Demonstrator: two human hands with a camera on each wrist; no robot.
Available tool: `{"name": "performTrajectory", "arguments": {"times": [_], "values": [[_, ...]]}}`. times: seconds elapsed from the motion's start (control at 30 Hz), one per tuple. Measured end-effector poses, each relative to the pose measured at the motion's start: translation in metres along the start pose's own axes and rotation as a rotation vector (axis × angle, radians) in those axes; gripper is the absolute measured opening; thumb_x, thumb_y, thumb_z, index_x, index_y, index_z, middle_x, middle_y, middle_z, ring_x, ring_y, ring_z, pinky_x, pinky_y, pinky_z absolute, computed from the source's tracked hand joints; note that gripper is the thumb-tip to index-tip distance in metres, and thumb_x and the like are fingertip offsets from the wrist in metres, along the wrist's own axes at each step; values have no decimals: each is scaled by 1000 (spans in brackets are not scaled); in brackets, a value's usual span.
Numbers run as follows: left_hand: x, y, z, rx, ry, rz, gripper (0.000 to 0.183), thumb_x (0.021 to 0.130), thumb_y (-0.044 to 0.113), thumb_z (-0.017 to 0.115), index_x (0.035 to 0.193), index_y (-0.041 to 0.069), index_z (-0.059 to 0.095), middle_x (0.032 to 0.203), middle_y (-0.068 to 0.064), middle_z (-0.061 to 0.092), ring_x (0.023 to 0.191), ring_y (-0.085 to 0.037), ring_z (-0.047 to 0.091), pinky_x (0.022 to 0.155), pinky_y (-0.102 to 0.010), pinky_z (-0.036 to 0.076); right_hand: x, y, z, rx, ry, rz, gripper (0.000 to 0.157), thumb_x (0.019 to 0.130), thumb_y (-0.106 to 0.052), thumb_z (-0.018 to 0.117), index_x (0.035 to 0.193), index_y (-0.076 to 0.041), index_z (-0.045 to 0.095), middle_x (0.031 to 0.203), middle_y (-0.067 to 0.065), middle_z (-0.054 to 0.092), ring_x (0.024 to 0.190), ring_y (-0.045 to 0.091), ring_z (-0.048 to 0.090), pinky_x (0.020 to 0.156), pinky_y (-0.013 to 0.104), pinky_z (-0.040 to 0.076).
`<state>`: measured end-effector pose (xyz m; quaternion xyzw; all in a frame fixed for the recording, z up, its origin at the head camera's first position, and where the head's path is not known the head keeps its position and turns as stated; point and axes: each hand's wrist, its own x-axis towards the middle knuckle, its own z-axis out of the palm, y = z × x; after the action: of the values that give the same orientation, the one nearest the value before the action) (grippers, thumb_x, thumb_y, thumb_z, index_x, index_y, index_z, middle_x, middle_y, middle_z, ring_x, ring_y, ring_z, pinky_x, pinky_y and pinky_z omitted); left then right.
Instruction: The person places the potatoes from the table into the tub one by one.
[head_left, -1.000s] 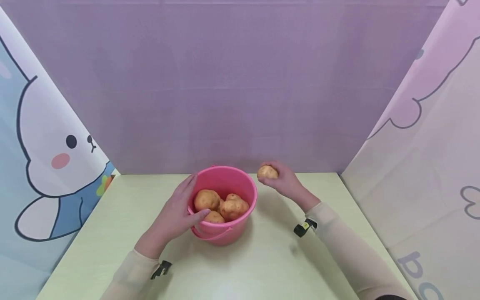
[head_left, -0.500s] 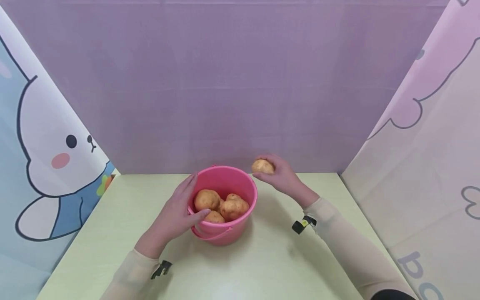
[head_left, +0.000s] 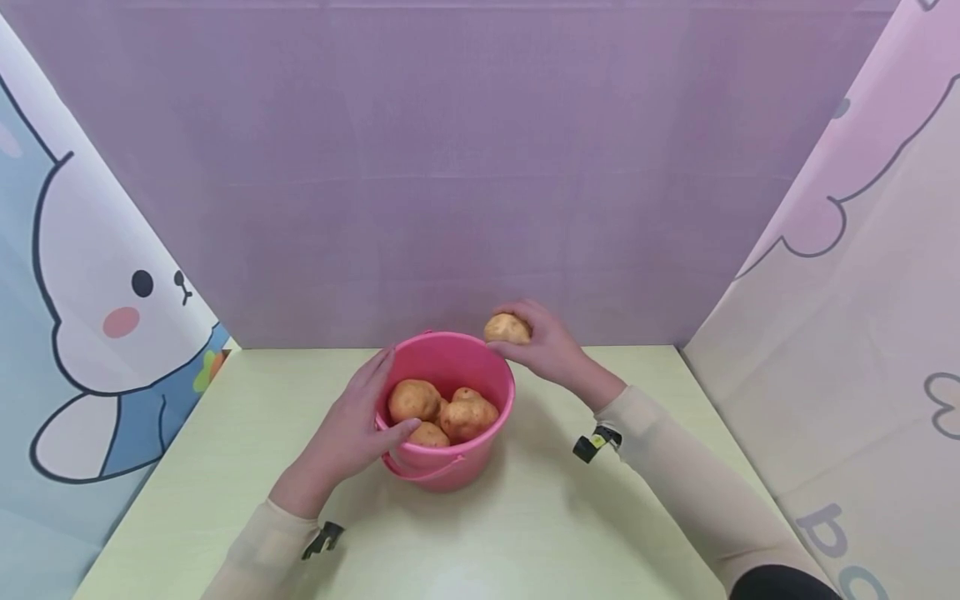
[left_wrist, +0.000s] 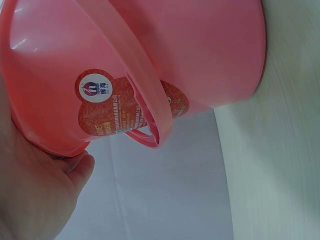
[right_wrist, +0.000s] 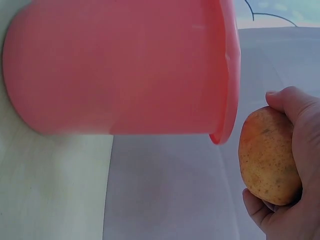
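A pink plastic bucket (head_left: 457,475) stands upright on the table with several brown potatoes (head_left: 468,415) inside. My left hand (head_left: 356,425) holds its left rim, the thumb reaching over the front edge. In the left wrist view the bucket's side (left_wrist: 210,45) carries a red label, and its handle (left_wrist: 145,75) hangs down. My right hand (head_left: 546,343) grips another potato (head_left: 507,328), which overlaps the bucket's back right rim in the head view. From the right wrist, this potato (right_wrist: 269,155) appears beyond the rim, apart from it, between thumb and fingers.
The pale table (head_left: 525,542) ends at a purple cloth backdrop (head_left: 480,167) behind the bucket. Printed side panels flank it, one with a cartoon rabbit (head_left: 120,333) on the left, another (head_left: 862,350) on the right. Black wrist mounts (head_left: 597,443) sit on both sleeves.
My right hand has moved left and slightly away from me with the potato, from beside the bucket to its back right rim. The left hand and bucket have stayed put.
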<state>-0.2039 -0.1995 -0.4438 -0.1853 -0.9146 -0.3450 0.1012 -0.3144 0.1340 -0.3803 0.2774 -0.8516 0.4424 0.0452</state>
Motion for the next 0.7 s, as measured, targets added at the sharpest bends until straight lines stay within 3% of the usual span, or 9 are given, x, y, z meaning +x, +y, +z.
{"name": "performTrajectory", "arguments": {"times": [0.4,0.7], "values": [[0,-2,0,-4,-1,-1,117,91,52,88,178,13,21,183,-8,22,163,-41,30,111,-71,51,8,-16,15,-4,-65,-35,49,96,-33,89,138,-15,70,124,0,65,107,25,66,78,38,66],[-1,-2,0,-12,1,11,116,92,54,87,178,13,21,183,-8,22,163,-41,30,111,-71,51,15,-25,23,-16,-128,-73,50,96,-32,89,138,-17,69,126,2,65,108,23,66,82,37,65]]}}
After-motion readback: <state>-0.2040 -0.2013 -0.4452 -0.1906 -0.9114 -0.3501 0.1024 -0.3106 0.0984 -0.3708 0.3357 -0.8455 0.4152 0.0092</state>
